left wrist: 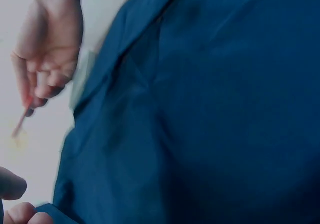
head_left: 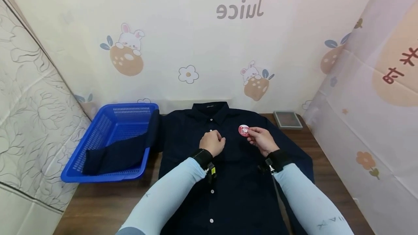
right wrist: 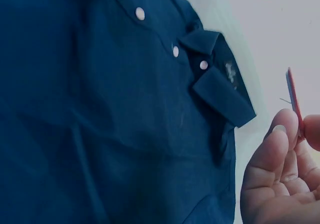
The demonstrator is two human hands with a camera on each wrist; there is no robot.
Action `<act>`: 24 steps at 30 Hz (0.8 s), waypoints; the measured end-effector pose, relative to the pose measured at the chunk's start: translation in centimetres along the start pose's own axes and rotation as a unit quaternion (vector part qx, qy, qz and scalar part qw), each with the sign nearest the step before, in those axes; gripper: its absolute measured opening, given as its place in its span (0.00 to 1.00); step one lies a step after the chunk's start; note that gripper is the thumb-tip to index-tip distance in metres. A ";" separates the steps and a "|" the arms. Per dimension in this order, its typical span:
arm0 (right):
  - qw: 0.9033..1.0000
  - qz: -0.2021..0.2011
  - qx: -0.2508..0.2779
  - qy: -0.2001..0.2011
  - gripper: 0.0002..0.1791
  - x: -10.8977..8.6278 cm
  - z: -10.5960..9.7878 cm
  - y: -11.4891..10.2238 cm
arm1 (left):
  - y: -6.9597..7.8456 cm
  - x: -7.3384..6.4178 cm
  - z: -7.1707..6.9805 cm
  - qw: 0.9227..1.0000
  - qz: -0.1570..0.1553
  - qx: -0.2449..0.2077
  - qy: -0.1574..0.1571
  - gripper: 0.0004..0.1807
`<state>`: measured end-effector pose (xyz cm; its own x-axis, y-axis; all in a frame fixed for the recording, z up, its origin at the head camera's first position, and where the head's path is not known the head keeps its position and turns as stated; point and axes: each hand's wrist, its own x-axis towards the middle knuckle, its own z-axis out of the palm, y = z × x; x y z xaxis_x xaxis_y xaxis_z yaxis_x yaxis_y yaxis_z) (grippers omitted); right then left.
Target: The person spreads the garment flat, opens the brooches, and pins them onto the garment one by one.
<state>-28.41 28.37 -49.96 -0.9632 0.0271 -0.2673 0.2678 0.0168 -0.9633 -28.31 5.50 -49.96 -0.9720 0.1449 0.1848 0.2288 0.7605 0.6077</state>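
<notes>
A dark navy button-up shirt (head_left: 184,133) lies front up, its collar (right wrist: 225,96) at the far side and white buttons down the middle. Above its chest my right hand (head_left: 262,140) pinches a round red-and-white pin badge (head_left: 243,130) between thumb and fingers. In the right wrist view the badge (right wrist: 294,91) shows edge-on, a thin pin wire sticking out from its back. My left hand (head_left: 212,143) hovers over the button line with its fingers loosely curled, nothing visible in it; its fingertips (left wrist: 25,214) peek in at the corner of the left wrist view.
At the left stands a blue plastic basket (head_left: 70,166), with one shirt sleeve (head_left: 114,157) draped over its rim and into it. A small grey-framed square case (head_left: 288,120) sits at the table's back right. Printed cloth (head_left: 202,39) hangs behind the wooden table (head_left: 104,200).
</notes>
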 end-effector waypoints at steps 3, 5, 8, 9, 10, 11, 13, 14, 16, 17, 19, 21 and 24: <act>1.000 0.006 -0.006 0.003 0.20 1.2 0.1 -0.1 | -0.3 1.2 1.3 1.000 -0.023 0.015 0.003 0.14; 1.000 0.011 -0.007 0.007 0.20 1.9 0.3 -0.1 | -0.4 1.9 2.0 0.999 -0.037 0.022 -0.006 0.18; 1.000 0.016 -0.010 0.011 0.20 2.8 0.6 0.0 | -0.5 2.7 2.7 0.997 -0.061 0.030 -0.020 0.21; 1.000 0.016 -0.011 0.012 0.20 3.1 0.8 0.1 | -0.5 2.9 2.9 0.997 -0.068 0.033 -0.023 0.21; 1.000 0.017 -0.012 0.013 0.20 3.4 0.9 0.2 | -0.4 3.2 3.1 0.996 -0.074 0.035 -0.027 0.21; 1.000 0.018 -0.012 0.014 0.19 3.7 1.0 0.3 | -0.4 3.4 3.4 0.996 -0.078 0.040 -0.027 0.20; 1.000 0.017 -0.018 0.015 0.19 4.1 1.2 0.4 | -0.5 3.7 4.0 0.995 -0.074 0.066 -0.025 0.17; 1.000 0.018 -0.017 0.016 0.19 4.3 1.3 0.5 | -0.6 3.9 4.3 0.994 -0.068 0.083 -0.026 0.15; 0.999 0.021 -0.021 0.019 0.18 4.6 1.5 0.6 | -0.7 4.2 4.9 0.991 -0.052 0.120 -0.032 0.14; 0.999 0.023 -0.023 0.019 0.18 4.7 1.5 0.7 | -0.8 4.4 5.3 0.988 -0.044 0.142 -0.035 0.14; 0.999 0.027 -0.029 0.021 0.18 4.9 1.6 0.9 | -0.9 4.6 5.9 0.983 -0.031 0.174 -0.045 0.14; 0.999 0.031 -0.033 0.026 0.17 5.1 1.7 1.0 | -0.9 4.8 6.5 0.980 -0.024 0.188 -0.058 0.15; 0.998 0.034 -0.037 0.029 0.16 5.4 1.7 1.4 | -0.8 5.0 7.1 0.978 -0.020 0.195 -0.075 0.17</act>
<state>-33.31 26.81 -52.78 -0.9405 0.0893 -0.3278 0.3352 0.0862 -0.9382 -33.74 10.09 -55.03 -0.9833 0.1786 0.0343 0.1813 0.9468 0.2658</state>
